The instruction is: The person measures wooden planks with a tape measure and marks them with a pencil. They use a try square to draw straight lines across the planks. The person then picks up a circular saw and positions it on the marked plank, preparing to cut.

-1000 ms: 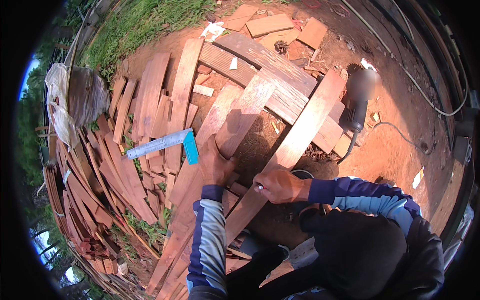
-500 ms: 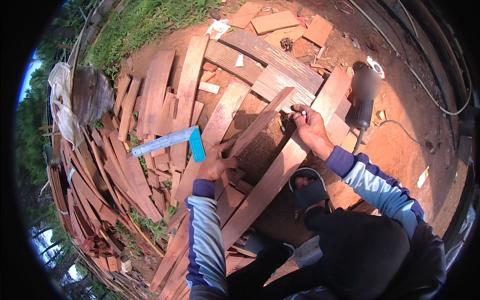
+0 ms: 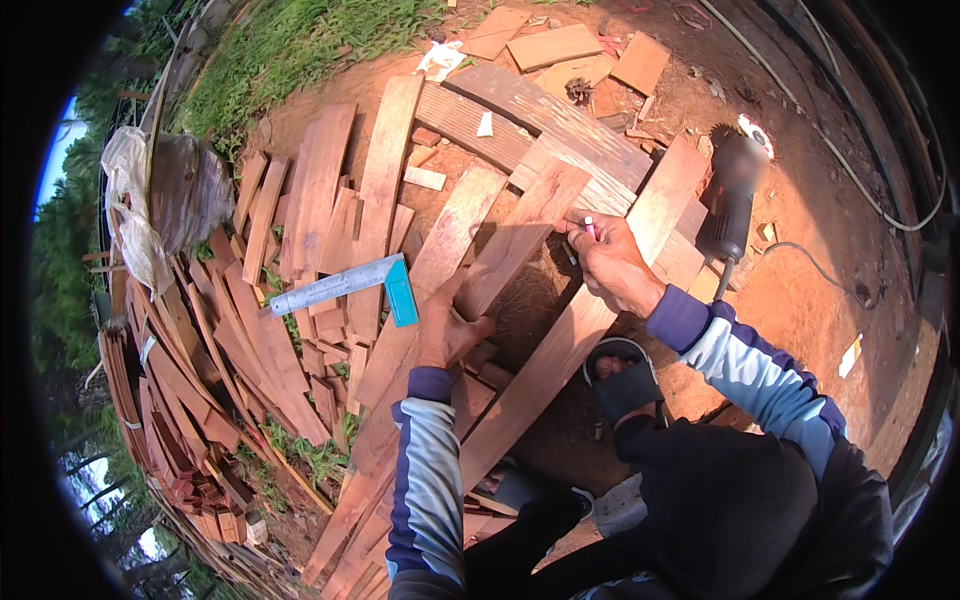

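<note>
My left hand is closed around the near end of a short reddish wooden board, whose broad face is turned up. My right hand pinches a small pencil-like stick, white and pink at its visible end. Its fingertips are at the board's right edge, near the far end; the stick's point is hidden by the fingers. A try square with a metal blade and teal stock lies on boards just left of my left hand. Below my right hand, a long plank runs diagonally.
An angle grinder with a toothed disc and cord lies on the ground at right. Stacked and loose boards spread over the left side. Weathered planks and offcuts lie at the far side. My sandalled foot is beside the long plank.
The short board has been rolled so that its broad face shows more. My right hand has moved slightly left and down, its fingers now against the board's edge.
</note>
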{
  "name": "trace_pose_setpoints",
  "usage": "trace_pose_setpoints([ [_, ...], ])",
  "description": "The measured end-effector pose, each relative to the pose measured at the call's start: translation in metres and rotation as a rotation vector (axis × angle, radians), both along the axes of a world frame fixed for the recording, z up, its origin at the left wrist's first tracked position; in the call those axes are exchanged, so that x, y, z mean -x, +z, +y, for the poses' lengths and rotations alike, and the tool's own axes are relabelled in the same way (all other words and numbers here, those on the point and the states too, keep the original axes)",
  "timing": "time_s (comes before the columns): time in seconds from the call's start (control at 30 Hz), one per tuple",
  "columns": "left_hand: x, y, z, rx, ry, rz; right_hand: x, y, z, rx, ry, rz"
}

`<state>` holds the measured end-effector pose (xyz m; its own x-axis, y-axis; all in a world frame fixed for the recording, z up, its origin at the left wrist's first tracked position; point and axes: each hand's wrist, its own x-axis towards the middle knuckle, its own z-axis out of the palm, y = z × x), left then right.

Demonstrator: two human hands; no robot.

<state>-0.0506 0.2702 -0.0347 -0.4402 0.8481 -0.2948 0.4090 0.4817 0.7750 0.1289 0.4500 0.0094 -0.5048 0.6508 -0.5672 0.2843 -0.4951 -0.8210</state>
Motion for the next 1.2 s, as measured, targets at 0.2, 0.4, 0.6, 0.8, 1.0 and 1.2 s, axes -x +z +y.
trace_pose_setpoints([
  [0.2, -0.027, -0.031, -0.004, -0.015, 0.021, 0.361, -0.013, -0.020, -0.005, 0.011, 0.032, -0.114],
  [0.4, -0.033, -0.031, -0.001, 0.032, -0.026, 0.475, -0.017, -0.029, -0.014, -0.076, 0.106, -0.074],
  [0.6, -0.027, -0.025, -0.001, 0.049, -0.055, 0.451, -0.019, -0.041, -0.021, -0.236, 0.201, -0.063],
  [0.8, -0.014, -0.017, -0.017, -0.026, 0.123, 0.657, -0.023, -0.043, -0.022, -0.239, 0.226, -0.075],
  [1.0, 0.037, -0.036, -0.039, 0.116, 0.579, 0.711, -0.025, -0.039, -0.023, -0.210, 0.241, -0.063],
  [1.2, 0.052, -0.053, -0.048, 0.078, 0.480, 0.706, -0.024, -0.033, -0.034, -0.265, 0.325, -0.058],
])
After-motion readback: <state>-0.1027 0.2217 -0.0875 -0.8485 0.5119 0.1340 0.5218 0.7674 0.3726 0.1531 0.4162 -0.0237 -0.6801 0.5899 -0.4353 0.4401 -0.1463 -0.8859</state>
